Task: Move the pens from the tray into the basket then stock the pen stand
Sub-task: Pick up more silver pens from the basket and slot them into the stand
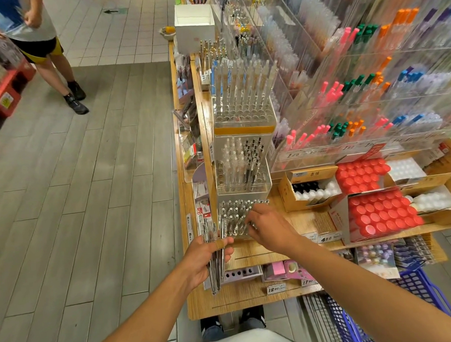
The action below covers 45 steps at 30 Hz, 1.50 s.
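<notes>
The left hand grips a bundle of slim pens, its fingers curled round the barrels so they fan slightly above and below the fist. The right hand reaches over the clear pen stand; its fingertips are bent down among the pens already standing there, but whether they pinch one cannot be told. The step in hand looks like stocking the stand's nearest tier. To do it well, feed one pen at a time from the bundle, line the tip over an open hole just ahead of the fingertips, and let it drop straight rather than forcing it aslant against its neighbours. The stand is glossy transparent plastic, stepped in tiers with rows of round holes; the pens are thin, smooth cylinders, clear-bodied with dark and metallic parts, likely slippery in a bunch. The bench under the wrist is pale wood-grain laminate. The blue basket, an open plastic lattice, sits low behind the right forearm, well apart from the fingers.
</notes>
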### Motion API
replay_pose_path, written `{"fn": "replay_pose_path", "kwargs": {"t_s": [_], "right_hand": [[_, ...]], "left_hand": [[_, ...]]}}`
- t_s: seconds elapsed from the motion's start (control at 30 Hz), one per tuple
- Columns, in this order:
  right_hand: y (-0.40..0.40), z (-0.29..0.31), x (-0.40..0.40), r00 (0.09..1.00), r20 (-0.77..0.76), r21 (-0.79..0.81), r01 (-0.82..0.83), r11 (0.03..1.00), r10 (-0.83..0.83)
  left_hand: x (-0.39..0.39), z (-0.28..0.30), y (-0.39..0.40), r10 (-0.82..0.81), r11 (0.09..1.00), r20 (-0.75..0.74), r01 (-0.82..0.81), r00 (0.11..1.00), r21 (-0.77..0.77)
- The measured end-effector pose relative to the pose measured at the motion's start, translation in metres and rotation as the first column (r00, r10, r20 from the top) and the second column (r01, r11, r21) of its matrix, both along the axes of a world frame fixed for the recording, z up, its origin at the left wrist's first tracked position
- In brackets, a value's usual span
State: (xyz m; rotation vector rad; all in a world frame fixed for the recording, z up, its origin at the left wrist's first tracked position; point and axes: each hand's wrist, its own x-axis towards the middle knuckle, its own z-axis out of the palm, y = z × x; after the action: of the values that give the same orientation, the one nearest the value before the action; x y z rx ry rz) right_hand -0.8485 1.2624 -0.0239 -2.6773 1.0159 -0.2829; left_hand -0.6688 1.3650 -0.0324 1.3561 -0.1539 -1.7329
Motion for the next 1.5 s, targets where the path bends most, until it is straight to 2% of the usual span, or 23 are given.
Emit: {"fn": "replay_pose_path", "kwargs": {"t_s": [0.1, 0.17, 0.23, 0.3, 0.4, 0.47, 0.6, 0.77, 0.83, 0.9, 0.97, 1.07, 1.17, 1.33, 1.5], "right_hand": [[0.000, 0.006, 0.005, 0.999, -0.008, 0.065, 0.043, 0.997, -0.043], [-0.001, 0.013, 0.010, 0.991, 0.059, 0.285, 0.101, 0.953, -0.122], [-0.001, 0.020, 0.016, 0.972, 0.116, 0.588, 0.097, 0.803, -0.203], [-0.001, 0.023, 0.019, 0.935, 0.158, 0.795, 0.070, 0.602, -0.317], [0.001, 0.024, 0.020, 0.812, 0.245, 0.936, -0.055, 0.348, -0.530], [0.001, 0.025, 0.019, 0.770, 0.267, 0.946, -0.095, 0.310, -0.579], [-0.005, 0.030, 0.013, 0.724, 0.307, 0.929, -0.087, 0.359, -0.618], [-0.012, 0.040, -0.001, 0.671, 0.446, 0.796, 0.006, 0.606, -0.592], [-0.012, 0.040, -0.006, 0.695, 0.475, 0.701, 0.072, 0.710, -0.539], [-0.012, 0.038, -0.010, 0.757, 0.470, 0.572, 0.131, 0.810, -0.454], [-0.011, 0.036, -0.011, 0.828, 0.425, 0.481, 0.136, 0.866, -0.366], [-0.008, 0.030, -0.008, 0.925, 0.288, 0.420, 0.113, 0.901, -0.250], [-0.009, 0.026, -0.005, 0.972, 0.169, 0.366, 0.093, 0.926, -0.164], [-0.015, 0.023, -0.003, 0.991, 0.073, 0.344, 0.077, 0.936, -0.109], [-0.016, 0.019, -0.002, 0.992, 0.051, 0.343, 0.091, 0.935, -0.116]], "left_hand": [[-0.001, 0.002, 0.001, 0.018, 1.000, -0.035, -0.019, 0.999, -0.019], [-0.001, 0.004, 0.001, 0.029, 0.999, -0.081, -0.032, 0.996, -0.034], [-0.001, 0.007, -0.001, 0.027, 0.998, -0.125, -0.034, 0.992, -0.050], [-0.002, 0.010, -0.002, 0.016, 0.997, -0.158, -0.027, 0.987, -0.067], [-0.003, 0.012, -0.004, -0.004, 0.996, -0.182, -0.012, 0.983, -0.087], [-0.004, 0.012, -0.005, -0.020, 0.996, -0.192, 0.003, 0.981, -0.088], [-0.004, 0.011, -0.008, -0.025, 0.998, -0.168, 0.016, 0.986, -0.054], [0.001, 0.003, -0.011, 0.083, 0.996, -0.076, -0.081, 0.994, 0.021], [0.003, 0.000, -0.011, 0.126, 0.992, -0.057, -0.124, 0.990, 0.036], [0.006, -0.003, -0.011, 0.142, 0.989, -0.050, -0.139, 0.989, 0.051], [0.007, -0.004, -0.010, 0.136, 0.989, -0.036, -0.134, 0.990, 0.059], [0.007, -0.006, -0.010, 0.129, 0.989, -0.012, -0.128, 0.992, 0.067], [0.006, -0.005, -0.010, 0.127, 0.990, -0.006, -0.127, 0.992, 0.069], [0.006, -0.003, -0.011, 0.124, 0.990, 0.003, -0.124, 0.992, 0.071], [0.006, -0.002, -0.010, 0.119, 0.991, 0.004, -0.119, 0.993, 0.068]]}}
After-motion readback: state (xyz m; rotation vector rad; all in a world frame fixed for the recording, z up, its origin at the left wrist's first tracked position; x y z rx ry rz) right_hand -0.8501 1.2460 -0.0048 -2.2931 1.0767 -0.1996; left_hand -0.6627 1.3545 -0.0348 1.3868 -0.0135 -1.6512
